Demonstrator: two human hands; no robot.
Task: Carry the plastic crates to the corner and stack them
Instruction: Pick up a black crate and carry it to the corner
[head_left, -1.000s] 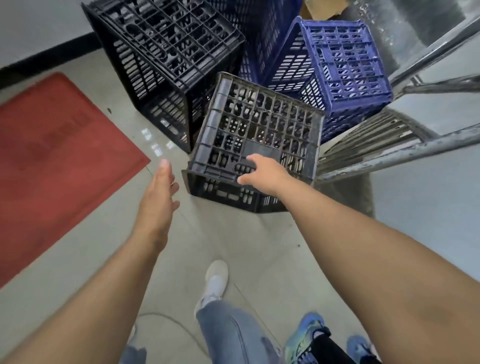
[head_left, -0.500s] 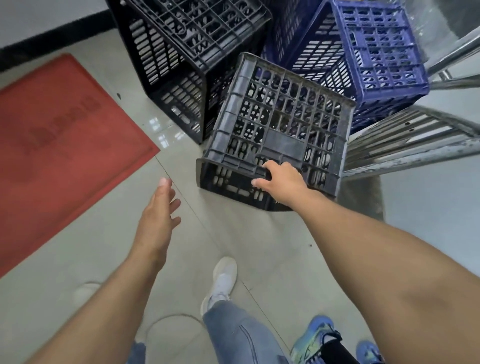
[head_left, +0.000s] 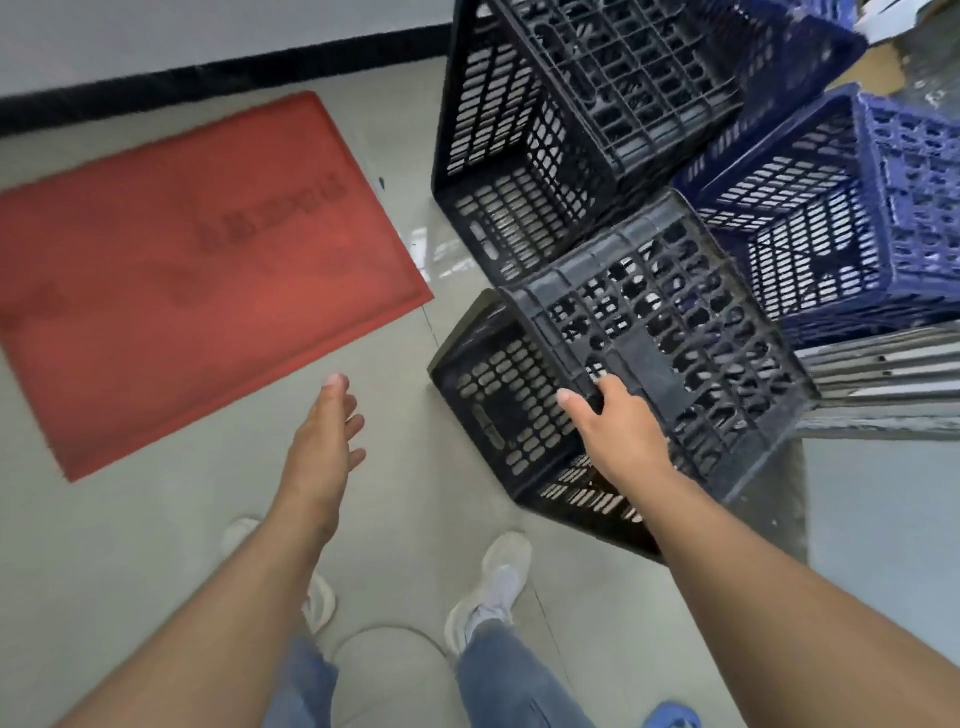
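Observation:
A dark grey plastic crate (head_left: 675, 332) lies upside down and tilted, its near corner raised off the floor. My right hand (head_left: 618, 431) grips its lattice bottom, fingers hooked through a hole. My left hand (head_left: 322, 447) hovers open above the floor to the left of that crate, touching nothing. Behind stands a taller black crate (head_left: 545, 135), also overturned. Two blue crates are at the right: one (head_left: 841, 218) close behind the grey crate, another (head_left: 789, 47) farther back.
A red mat (head_left: 197, 260) lies on the tiled floor at the left, near a white wall with a black skirting (head_left: 208, 78). A metal frame (head_left: 883, 374) juts in from the right beside the grey crate. My two white shoes (head_left: 493, 577) stand below.
The grey crate has tipped and swung toward me, now showing a side wall. My right hand stays hooked in it. The view has shifted right and nearer the crates.

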